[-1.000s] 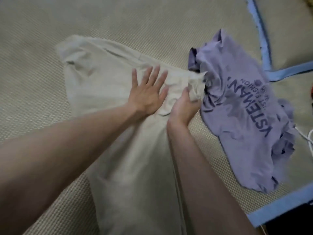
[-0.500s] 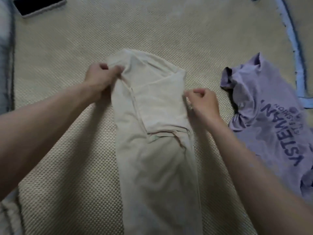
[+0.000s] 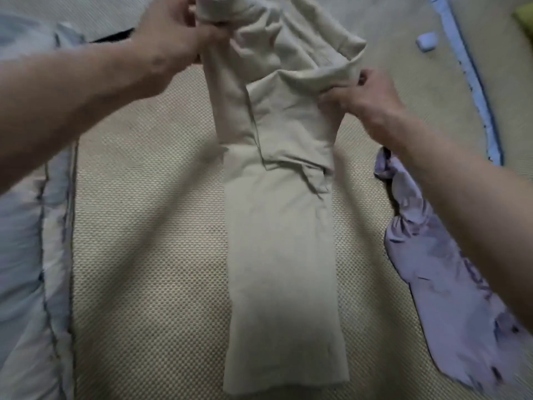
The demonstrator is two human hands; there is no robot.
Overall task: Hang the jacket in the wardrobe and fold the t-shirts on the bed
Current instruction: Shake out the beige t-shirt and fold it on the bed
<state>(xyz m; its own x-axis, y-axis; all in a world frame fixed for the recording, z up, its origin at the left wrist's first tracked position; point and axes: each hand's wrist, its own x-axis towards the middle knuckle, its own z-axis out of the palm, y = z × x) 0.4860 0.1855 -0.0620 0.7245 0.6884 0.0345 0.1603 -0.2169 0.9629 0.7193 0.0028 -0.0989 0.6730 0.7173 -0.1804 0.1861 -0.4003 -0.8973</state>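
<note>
Both hands lift the top of a beige cotton t-shirt (image 3: 284, 249) off the woven bed mat (image 3: 150, 255): left hand (image 3: 176, 33) and right hand (image 3: 363, 95) each pinching a shoulder, apparently; crumpled lilac t-shirt (image 3: 450, 284) alongside

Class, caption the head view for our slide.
Both hands, left and right, lift the beige t-shirt's top end off the woven mat.

Our left hand (image 3: 173, 39) and right hand (image 3: 366, 96) now lifting the beige t-shirt (image 3: 282, 226) collar end off the bed, top curling toward us, formerly flat
</note>
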